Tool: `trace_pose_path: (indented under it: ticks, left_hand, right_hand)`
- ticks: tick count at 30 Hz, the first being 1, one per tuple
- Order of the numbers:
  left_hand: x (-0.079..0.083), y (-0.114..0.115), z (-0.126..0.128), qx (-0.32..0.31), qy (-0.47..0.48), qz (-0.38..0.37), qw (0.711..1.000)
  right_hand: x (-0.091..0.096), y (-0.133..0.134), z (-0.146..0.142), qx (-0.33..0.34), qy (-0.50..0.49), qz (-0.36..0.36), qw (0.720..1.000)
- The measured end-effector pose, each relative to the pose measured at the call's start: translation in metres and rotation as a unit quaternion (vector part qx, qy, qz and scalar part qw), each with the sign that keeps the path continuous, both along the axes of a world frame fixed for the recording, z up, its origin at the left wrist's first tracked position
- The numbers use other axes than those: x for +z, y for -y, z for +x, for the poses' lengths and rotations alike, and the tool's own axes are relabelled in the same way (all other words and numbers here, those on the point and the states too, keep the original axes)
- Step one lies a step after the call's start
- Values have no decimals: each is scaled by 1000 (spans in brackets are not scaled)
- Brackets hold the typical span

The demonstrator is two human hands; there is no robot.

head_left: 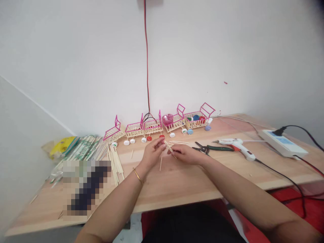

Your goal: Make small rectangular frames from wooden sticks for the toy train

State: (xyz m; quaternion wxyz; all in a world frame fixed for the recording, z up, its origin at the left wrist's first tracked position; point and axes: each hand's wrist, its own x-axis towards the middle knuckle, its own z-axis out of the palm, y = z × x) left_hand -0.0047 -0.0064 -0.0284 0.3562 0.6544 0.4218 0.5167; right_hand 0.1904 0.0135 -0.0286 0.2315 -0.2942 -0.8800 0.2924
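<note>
Both my hands meet over the middle of the wooden table (192, 189). My left hand (151, 154), a thin gold bangle on its wrist, pinches one end of a few thin wooden sticks (169, 147). My right hand (186, 154) grips the other end of the same sticks, fingers curled. A loose stick (160, 163) lies on the table just below them. Behind my hands stands a row of small stick-built carts with pink frames (162, 125), with bottle caps as wheels.
A heap of chopsticks in paper sleeves (88, 148) and bare sticks (115, 163) lies at the left beside a yellow packet (62, 145). Pliers (211, 147), a white glue gun (236, 145) and a power strip (282, 141) with cables lie at the right. A red-black wire (146, 67) hangs down the wall.
</note>
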Motion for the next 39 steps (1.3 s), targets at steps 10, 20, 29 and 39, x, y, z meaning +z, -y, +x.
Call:
trace_pose_path:
  ticks: [10, 20, 29, 39]
  left_hand:
    - [4, 10, 5, 47, -113, 121, 985]
    - [10, 13, 7, 45, -132, 90, 986]
    - [-1, -8, -5, 67, -24, -93, 993]
    - [24, -2, -24, 111, -437, -88, 888]
  right_hand:
    - [-7, 0, -7, 10, -17, 22, 1000]
    - [-11, 4, -9, -22, 2, 31, 999]
    - [-10, -10, 13, -108, 62, 26, 992]
    - [-14, -25, 19, -190, 106, 76, 973]
